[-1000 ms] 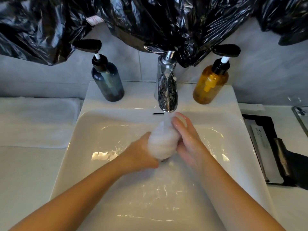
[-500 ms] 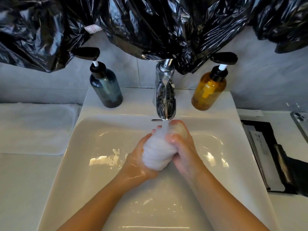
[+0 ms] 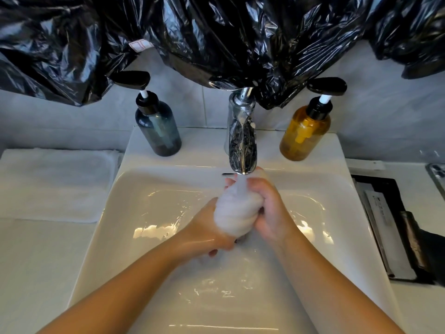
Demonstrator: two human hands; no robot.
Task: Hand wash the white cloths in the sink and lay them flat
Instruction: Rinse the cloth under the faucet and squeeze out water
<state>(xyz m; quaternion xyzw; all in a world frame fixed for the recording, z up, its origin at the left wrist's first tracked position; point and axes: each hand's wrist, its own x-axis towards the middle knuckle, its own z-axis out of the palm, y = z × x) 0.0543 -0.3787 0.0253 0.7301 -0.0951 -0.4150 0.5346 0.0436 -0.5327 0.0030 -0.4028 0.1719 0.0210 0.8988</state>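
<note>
A wet white cloth (image 3: pixel 234 213) is bunched into a ball over the white sink (image 3: pixel 154 237), right under the chrome tap (image 3: pixel 242 145), and water runs onto it. My left hand (image 3: pixel 208 231) grips the cloth from the left and below. From the right, my right hand (image 3: pixel 267 213) curls its fingers round the cloth's upper side. Another white cloth (image 3: pixel 55 184) lies flat on the counter left of the sink.
A dark blue pump bottle (image 3: pixel 157 127) and an amber pump bottle (image 3: pixel 304 132) stand on the sink's back ledge. Black plastic sheeting (image 3: pixel 216 37) hangs over the wall above. A black tray (image 3: pixel 395 227) with packets sits on the right counter.
Both hands have closed tighter round the cloth and squeezed it into a taller ball, and my left hand has slid lower under it. The view has tilted slightly.
</note>
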